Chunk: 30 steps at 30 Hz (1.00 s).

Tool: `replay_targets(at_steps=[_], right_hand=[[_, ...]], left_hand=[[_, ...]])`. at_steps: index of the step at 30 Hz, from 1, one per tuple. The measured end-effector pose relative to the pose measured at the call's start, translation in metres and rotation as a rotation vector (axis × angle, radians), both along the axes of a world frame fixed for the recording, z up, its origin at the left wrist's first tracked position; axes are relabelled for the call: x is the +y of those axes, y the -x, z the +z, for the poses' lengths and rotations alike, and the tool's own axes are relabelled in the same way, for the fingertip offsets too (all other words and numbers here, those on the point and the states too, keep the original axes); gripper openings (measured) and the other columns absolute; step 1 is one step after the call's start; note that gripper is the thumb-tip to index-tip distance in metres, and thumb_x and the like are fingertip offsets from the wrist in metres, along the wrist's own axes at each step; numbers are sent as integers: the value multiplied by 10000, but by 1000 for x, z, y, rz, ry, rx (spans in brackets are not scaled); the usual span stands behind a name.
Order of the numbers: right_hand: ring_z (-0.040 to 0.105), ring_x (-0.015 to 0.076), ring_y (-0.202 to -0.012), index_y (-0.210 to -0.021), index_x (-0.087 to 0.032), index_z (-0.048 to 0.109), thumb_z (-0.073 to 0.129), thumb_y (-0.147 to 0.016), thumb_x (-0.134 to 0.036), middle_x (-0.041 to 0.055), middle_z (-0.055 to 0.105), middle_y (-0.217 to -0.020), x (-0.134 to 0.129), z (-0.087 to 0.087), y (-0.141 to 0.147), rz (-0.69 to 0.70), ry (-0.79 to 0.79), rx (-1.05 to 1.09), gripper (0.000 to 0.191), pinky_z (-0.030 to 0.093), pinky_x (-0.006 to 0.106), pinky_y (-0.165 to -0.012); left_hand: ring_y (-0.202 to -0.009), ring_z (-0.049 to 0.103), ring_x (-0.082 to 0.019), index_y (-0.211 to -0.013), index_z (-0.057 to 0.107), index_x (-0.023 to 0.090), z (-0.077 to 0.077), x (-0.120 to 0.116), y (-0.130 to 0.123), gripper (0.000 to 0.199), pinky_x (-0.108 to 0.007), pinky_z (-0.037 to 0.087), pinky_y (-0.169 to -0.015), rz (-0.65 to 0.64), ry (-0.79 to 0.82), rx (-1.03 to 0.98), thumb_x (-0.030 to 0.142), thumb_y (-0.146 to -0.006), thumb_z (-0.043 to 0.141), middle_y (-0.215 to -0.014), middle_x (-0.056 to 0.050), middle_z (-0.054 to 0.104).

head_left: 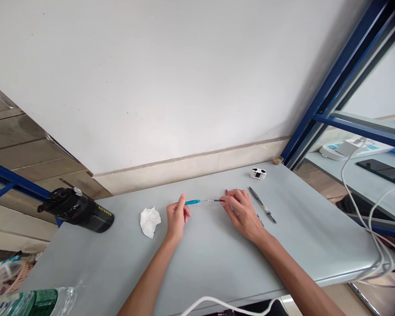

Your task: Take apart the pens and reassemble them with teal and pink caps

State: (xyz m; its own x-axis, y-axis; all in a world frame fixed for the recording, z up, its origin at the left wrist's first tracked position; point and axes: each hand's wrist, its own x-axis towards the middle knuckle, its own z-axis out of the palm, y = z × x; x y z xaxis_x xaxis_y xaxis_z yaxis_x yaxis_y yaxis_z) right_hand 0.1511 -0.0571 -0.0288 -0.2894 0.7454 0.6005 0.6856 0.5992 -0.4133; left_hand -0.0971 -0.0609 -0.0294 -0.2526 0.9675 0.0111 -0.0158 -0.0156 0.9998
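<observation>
My left hand (177,218) is closed around a blue pen barrel (193,202), its thumb pointing up. Out of the barrel's right end runs a thin pen refill (213,200), clear near the barrel and dark further along. The fingertips of my right hand (244,215) pinch the refill's dark end. A grey and black pen (262,205) lies just right of that hand. Beneath the right hand other slim items are mostly hidden; only a small red end (227,192) and a few bits show. To the left of my left hand sits a crumpled white tissue (150,222).
A black bottle (85,213) rests at the grey table's (204,263) left edge, with a clear plastic bottle (42,302) at lower left. Toward the back right is a small white device (258,174). White cables (370,219) hang at the right, before a blue frame (332,74).
</observation>
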Motion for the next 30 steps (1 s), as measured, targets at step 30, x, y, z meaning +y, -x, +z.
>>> replay_targets(at_steps=[30], right_hand=[[584, 292, -1049, -1218, -274, 666, 491, -1131, -265, 101, 608, -1079, 2, -4, 1, 38, 8, -18, 196, 458, 458, -886]], left_hand=[[-464, 381, -122, -433, 542, 210, 1, -1, -1, 707, -305, 326, -541, -39, 28, 6, 616, -1004, 630, -428, 4, 438]])
